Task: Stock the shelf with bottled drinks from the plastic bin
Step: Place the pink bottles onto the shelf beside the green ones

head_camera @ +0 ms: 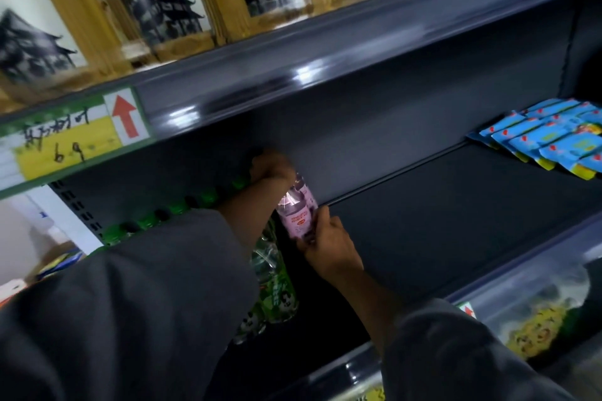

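Stocking partway: green bottles shelved at 9 o'clock; both hands, left and right, grip pink bottle; shelf bare toward 3.

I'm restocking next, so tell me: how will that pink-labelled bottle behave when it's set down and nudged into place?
The pink-labelled bottle looks tall and narrow, so it will probably tip if pushed high up. Its glossy wrap may be slippery; both the left hand and right hand steady it. It looks full, so likely fairly heavy for its size.
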`<act>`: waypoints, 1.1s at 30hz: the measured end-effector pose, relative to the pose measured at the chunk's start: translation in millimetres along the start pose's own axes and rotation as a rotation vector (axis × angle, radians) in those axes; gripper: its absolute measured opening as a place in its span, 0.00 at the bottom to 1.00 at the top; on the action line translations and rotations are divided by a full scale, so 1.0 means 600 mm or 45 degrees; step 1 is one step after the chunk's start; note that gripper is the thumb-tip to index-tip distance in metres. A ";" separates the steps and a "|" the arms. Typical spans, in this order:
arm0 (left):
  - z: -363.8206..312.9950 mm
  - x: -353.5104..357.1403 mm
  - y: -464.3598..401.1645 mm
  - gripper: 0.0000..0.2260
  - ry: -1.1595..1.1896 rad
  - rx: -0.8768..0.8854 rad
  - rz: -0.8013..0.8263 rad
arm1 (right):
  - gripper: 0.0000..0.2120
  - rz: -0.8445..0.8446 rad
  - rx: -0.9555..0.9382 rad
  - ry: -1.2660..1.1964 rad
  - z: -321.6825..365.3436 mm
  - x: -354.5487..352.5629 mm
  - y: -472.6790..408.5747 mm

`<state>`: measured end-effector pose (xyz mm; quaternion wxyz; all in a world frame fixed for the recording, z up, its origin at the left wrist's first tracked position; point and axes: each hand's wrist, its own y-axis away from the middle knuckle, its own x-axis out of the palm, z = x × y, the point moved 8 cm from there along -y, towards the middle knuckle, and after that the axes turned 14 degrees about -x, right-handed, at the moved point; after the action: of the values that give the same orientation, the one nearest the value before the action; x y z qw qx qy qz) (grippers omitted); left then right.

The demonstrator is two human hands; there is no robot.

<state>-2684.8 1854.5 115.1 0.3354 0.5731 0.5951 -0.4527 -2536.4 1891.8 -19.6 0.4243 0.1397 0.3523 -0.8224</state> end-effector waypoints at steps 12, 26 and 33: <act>0.002 -0.014 0.011 0.19 -0.240 0.081 -0.137 | 0.29 0.160 -0.152 0.073 -0.004 0.018 -0.011; 0.035 -0.013 0.015 0.17 -0.153 0.120 -0.036 | 0.34 0.358 -0.156 0.159 0.001 0.026 -0.007; 0.023 -0.029 0.055 0.18 -0.252 0.306 -0.143 | 0.37 0.271 0.002 -0.128 -0.011 0.008 -0.011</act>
<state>-2651.6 1832.9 121.2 0.2955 0.5276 0.5319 -0.5928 -2545.1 1896.1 -24.1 0.5263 0.1353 0.3129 -0.7790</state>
